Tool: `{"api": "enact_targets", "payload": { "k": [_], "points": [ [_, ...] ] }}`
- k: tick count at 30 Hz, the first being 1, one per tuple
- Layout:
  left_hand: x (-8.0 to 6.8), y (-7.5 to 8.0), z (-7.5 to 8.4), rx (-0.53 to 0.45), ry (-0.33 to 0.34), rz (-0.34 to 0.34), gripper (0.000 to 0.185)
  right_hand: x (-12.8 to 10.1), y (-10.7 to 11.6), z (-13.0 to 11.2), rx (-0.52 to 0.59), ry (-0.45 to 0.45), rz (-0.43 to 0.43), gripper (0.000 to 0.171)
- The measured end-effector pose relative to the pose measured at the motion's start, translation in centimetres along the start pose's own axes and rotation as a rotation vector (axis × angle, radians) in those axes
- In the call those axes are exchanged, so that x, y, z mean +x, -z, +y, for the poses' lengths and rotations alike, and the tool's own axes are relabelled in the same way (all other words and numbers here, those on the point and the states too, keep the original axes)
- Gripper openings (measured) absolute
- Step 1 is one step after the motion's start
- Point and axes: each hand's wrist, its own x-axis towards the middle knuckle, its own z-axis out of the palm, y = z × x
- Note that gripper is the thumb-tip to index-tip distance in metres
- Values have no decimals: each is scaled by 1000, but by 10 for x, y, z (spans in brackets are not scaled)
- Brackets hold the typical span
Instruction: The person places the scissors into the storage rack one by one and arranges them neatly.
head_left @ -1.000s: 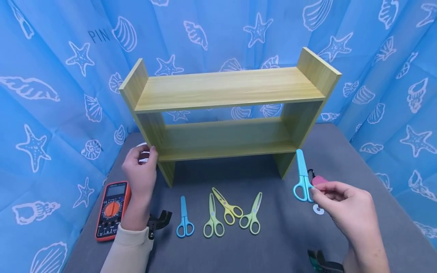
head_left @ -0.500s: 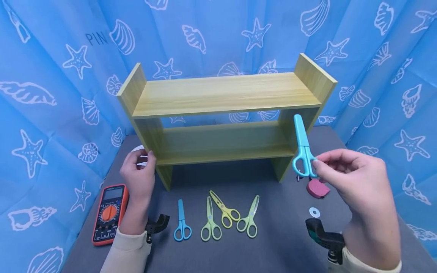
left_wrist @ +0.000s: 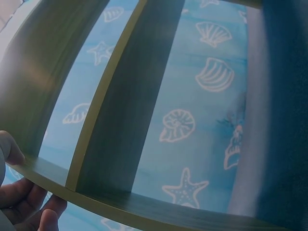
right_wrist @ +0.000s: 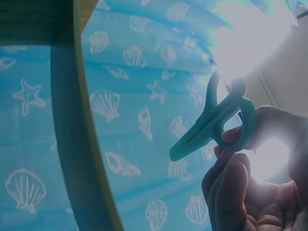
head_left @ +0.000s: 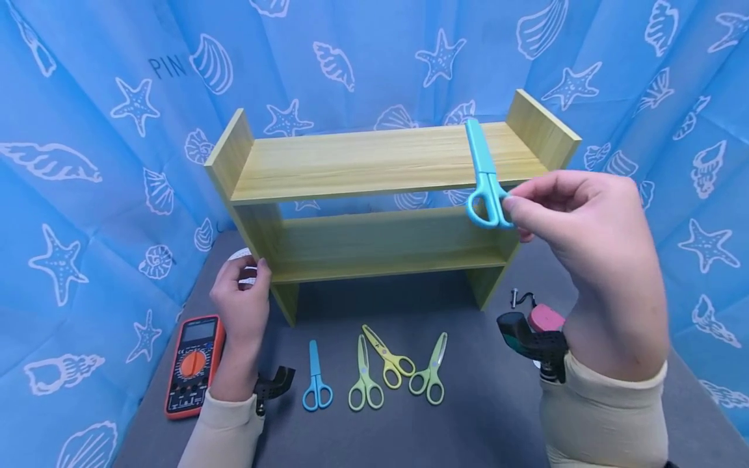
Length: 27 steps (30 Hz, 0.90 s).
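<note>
Far left on the grey tabletop (head_left: 468,403): orange multimeter (head_left: 193,364), face up. Next, left hand (head_left: 242,305) gripping the bottom left upright of the wooden two-tier shelf (head_left: 374,195), thumb on the front edge, fingers curled behind; same grip seen from the left wrist view (left_wrist: 24,202). Just beside that wrist, black clip-like mount, detail unclear. In a row in front of the shelf: blue scissors (head_left: 316,380), then three yellow-green scissors (head_left: 365,377) (head_left: 389,357) (head_left: 430,374), the middle one tilted, all closed, lying flat. Further right, teal scissors (head_left: 484,179) in the air at the front edge of the top shelf board, blades closed and pointing away over the board, handle loops toward the camera. Right hand (head_left: 579,240) pinching one handle loop between thumb and fingertips, confirmed in the right wrist view (right_wrist: 216,122). Likely light, stiff plastic, smooth and a bit slippery, not fragile; handle loops the safest hold, and a pinch on a single loop apt to let the blades swing. Below the right wrist: pink object (head_left: 547,317) and small metal bolt (head_left: 515,298) on the tabletop.
</note>
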Motion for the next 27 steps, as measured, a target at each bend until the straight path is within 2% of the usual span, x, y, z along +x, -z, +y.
{"api": "enact_targets", "payload": {
  "k": [7,10,19,23,27],
  "points": [
    [-2,0,0,-2,5,-5,16,26,-22,-33,31,43,-35,16],
    [-2,0,-1,-5,1,-13,17,37,-32,-43,34,49,-74,20],
    [-1,1,1,-3,-10,-17,15,69,-69,-69,-7,68,-173,18],
    [0,0,11,-21,-7,-1,11,78,-89,-84,-44,37,-247,18],
    [0,0,29,-32,-21,3,10,85,-111,-96,-74,37,-309,15]
  ]
}}
